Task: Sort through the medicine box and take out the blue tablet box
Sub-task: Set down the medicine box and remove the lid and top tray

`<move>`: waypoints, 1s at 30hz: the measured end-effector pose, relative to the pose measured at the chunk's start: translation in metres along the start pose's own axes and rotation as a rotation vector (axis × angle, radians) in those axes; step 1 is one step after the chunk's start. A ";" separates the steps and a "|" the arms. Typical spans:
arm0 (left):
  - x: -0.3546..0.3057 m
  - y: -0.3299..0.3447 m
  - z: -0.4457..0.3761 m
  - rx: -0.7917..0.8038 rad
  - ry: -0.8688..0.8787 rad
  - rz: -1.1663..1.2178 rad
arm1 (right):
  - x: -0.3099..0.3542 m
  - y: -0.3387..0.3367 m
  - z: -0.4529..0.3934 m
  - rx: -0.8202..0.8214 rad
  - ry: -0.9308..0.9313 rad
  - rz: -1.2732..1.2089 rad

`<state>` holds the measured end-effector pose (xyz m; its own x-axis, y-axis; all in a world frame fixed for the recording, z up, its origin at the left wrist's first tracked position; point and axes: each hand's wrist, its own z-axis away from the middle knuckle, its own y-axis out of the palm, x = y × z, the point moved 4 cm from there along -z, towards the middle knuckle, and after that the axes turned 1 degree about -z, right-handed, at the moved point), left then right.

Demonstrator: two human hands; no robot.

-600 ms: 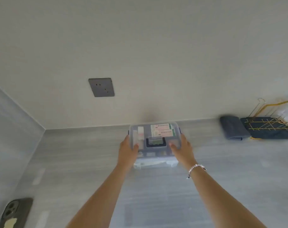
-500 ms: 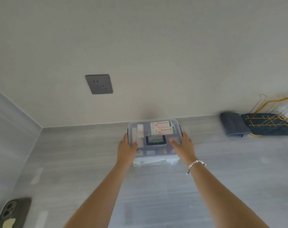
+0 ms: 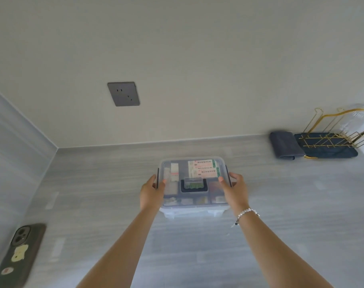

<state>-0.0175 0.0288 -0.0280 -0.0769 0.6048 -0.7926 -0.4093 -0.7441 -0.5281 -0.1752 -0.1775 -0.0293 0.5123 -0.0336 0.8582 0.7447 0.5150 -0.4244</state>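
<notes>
Hands flank our medicine box (image 3: 194,179) crosswise, left hand (image 3: 152,191) and right hand (image 3: 235,189) clasping its short ends equally near.

Light: soft, even, fairly bright daylight
Shadows: faint one on the pale grey wood-grain table (image 3: 94,183) under the clear plastic lidded medicine box (image 3: 192,213)
Distortion: wide-angle bending at edges
Focus: mildly soft; box labels unreadable
</notes>
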 end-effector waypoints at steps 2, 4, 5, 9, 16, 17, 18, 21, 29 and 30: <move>0.007 0.001 0.014 -0.003 -0.023 0.010 | -0.008 -0.008 0.011 -0.015 0.002 -0.012; 0.013 0.000 0.028 -0.048 -0.069 0.055 | -0.016 -0.014 0.019 -0.029 0.021 -0.024; 0.018 0.000 0.034 -0.066 -0.079 0.078 | -0.020 -0.016 0.023 -0.033 0.026 -0.026; 0.029 0.000 0.052 -0.127 -0.117 0.098 | -0.029 -0.022 0.037 0.010 -0.005 -0.048; 0.033 0.001 0.058 -0.189 -0.153 0.115 | -0.031 -0.028 0.042 -0.010 0.029 -0.024; 0.032 0.001 0.058 -0.202 -0.154 0.109 | -0.031 -0.028 0.041 -0.016 0.020 -0.015; 0.031 0.002 0.059 -0.217 -0.153 0.098 | -0.030 -0.028 0.041 -0.020 0.007 0.005; 0.025 0.003 0.062 -0.242 -0.147 0.047 | -0.025 -0.029 0.040 -0.049 -0.051 0.116; 0.024 0.005 0.065 -0.277 -0.126 0.044 | -0.026 -0.029 0.040 -0.133 -0.111 0.238; 0.024 0.004 0.064 -0.279 -0.122 0.047 | -0.026 -0.028 0.040 -0.137 -0.118 0.242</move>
<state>-0.0796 0.0584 -0.0299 -0.2049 0.5851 -0.7847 -0.1380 -0.8109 -0.5686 -0.2269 -0.1572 -0.0285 0.6349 0.1799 0.7514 0.6616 0.3756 -0.6490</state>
